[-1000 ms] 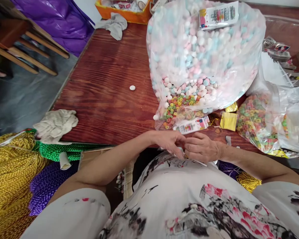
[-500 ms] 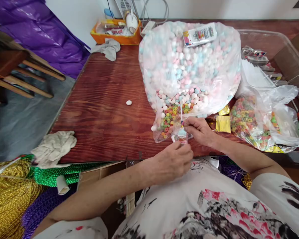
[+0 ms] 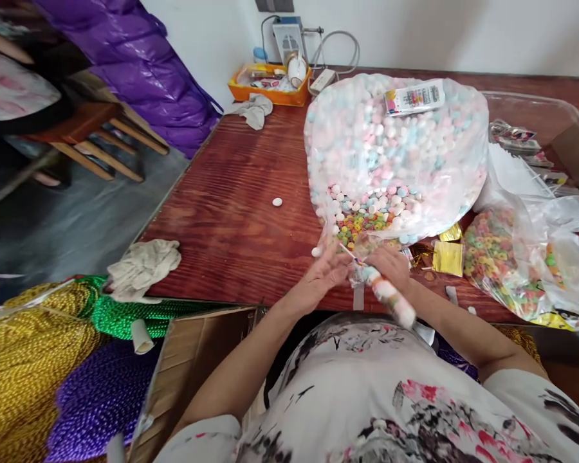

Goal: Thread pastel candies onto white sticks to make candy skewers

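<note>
Near the table's front edge, my right hand (image 3: 390, 265) is closed around the upper part of a candy stick (image 3: 385, 289). Pastel and coloured candies are stacked along it in clear wrap, and its thin white end points up and left. The candy end slants down towards my shirt. Just left of the white end is my left hand (image 3: 324, 275), fingers stretched out towards the wrap; it is slightly blurred. Behind both hands lies a big clear bag (image 3: 395, 148) of pastel candies. Ring-shaped candies (image 3: 361, 225) lie in front of it.
One white candy (image 3: 276, 202) lies on the wooden table (image 3: 231, 193). At right are a bag of candy rings (image 3: 492, 244), gold twist ties (image 3: 448, 257) and a clear bin (image 3: 550, 103). A crumpled cloth (image 3: 145, 267) sits at the left corner. Bead strands (image 3: 24, 360) hang below.
The candy stick has tipped from upright to slanting, its candy end now down and right. My left hand has let go of its lower end and moved up and left. The view has shifted.
</note>
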`<action>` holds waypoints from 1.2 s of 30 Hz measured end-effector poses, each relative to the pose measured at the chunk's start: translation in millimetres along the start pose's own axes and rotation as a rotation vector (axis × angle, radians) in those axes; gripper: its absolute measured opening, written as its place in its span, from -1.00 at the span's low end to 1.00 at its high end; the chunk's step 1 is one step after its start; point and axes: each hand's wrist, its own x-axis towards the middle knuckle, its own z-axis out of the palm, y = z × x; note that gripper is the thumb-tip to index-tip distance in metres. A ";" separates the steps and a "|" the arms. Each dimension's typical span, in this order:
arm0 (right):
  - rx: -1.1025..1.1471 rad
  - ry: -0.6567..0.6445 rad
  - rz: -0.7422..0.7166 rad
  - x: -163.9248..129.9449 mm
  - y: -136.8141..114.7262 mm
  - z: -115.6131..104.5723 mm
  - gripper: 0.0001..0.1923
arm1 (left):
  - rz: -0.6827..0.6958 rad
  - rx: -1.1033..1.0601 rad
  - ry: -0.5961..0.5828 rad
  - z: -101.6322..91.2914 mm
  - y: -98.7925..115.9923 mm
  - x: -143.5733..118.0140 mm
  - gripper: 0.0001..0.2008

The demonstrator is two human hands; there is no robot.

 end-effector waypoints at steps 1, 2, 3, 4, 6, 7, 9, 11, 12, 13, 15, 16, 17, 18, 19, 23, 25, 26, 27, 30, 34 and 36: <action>-0.067 0.024 -0.108 1.0 0.6 -0.5 -0.73 | -0.119 -0.114 -0.069 0.0 -3.8 -2.7 -0.27; -0.150 0.054 -0.232 2.0 0.9 0.1 -0.75 | -0.194 -0.194 -0.121 0.8 -6.9 -5.3 -0.28; -0.247 0.088 -0.359 3.3 0.8 1.6 -0.77 | -0.220 -0.236 -0.150 2.3 -9.3 -7.7 -0.34; -0.338 0.116 -0.472 4.9 0.5 3.7 -0.78 | -0.207 -0.238 -0.162 4.1 -11.2 -9.7 -0.42; -0.436 0.120 -0.584 9.1 -0.6 8.4 -0.78 | -0.119 -0.140 -0.165 6.4 -14.1 -12.4 -0.59; -0.441 0.089 -0.585 11.6 -1.6 10.3 -0.79 | -0.056 -0.041 -0.152 6.1 -15.2 -13.3 -0.65; -0.380 -0.004 -0.516 16.8 -4.6 12.8 -0.79 | 0.108 0.266 -0.051 1.5 -16.8 -14.6 -0.70; -0.201 -0.094 -0.365 21.1 -9.6 14.1 -0.78 | 0.314 0.684 0.120 -7.5 -18.0 -16.5 -0.77; -0.063 -0.128 -0.258 22.4 -12.9 14.9 -0.78 | 0.418 0.888 0.197 -12.9 -18.7 -18.0 -0.80; 0.106 -0.166 -0.132 22.8 -16.9 16.3 -0.78 | 0.514 1.059 0.253 -18.4 -19.6 -20.0 -0.81; 0.495 -0.266 0.175 20.8 -26.4 22.2 -0.81 | 0.673 1.281 0.293 -28.7 -22.9 -25.6 -0.78; 0.690 -0.329 0.341 18.2 -31.8 27.1 -0.82 | 0.741 1.338 0.291 -33.4 -25.4 -29.2 -0.77; 0.870 -0.401 0.500 14.8 -37.4 33.5 -0.82 | 0.802 1.366 0.286 -37.8 -28.4 -33.4 -0.77; 1.027 -0.470 0.644 10.9 -43.2 41.1 -0.80 | 0.849 1.375 0.278 -42.1 -31.7 -38.4 -0.77; 1.154 -0.528 0.766 6.9 -49.0 49.6 -0.76 | 0.878 1.375 0.268 -46.7 -35.3 -44.2 -0.77; 1.207 -0.695 0.897 3.2 -68.2 78.3 -0.74 | 0.851 1.422 0.266 -72.4 -45.9 -82.4 -0.72; 0.923 -0.696 0.611 15.2 -73.8 81.0 -0.83 | 0.780 1.485 0.292 -91.1 -45.4 -112.9 -0.71; 0.712 -0.668 0.404 24.8 -75.4 78.8 -0.89 | 0.717 1.509 0.312 -101.4 -43.3 -130.2 -0.70; 0.471 -0.625 0.191 36.0 -76.3 75.0 -0.94 | 0.645 1.524 0.342 -111.7 -40.2 -147.7 -0.69; -0.207 -0.534 -0.244 72.0 -74.1 62.5 -0.87 | 0.179 1.587 0.450 -138.3 -28.3 -192.5 -0.63; -0.618 -0.495 -0.388 100.7 -58.1 66.7 -0.90 | -0.553 1.614 0.445 -157.6 -22.1 -212.8 -0.66; -0.686 -0.495 -0.400 103.2 -45.7 77.8 -0.90 | -0.789 1.605 0.404 -163.2 -23.7 -209.4 -0.72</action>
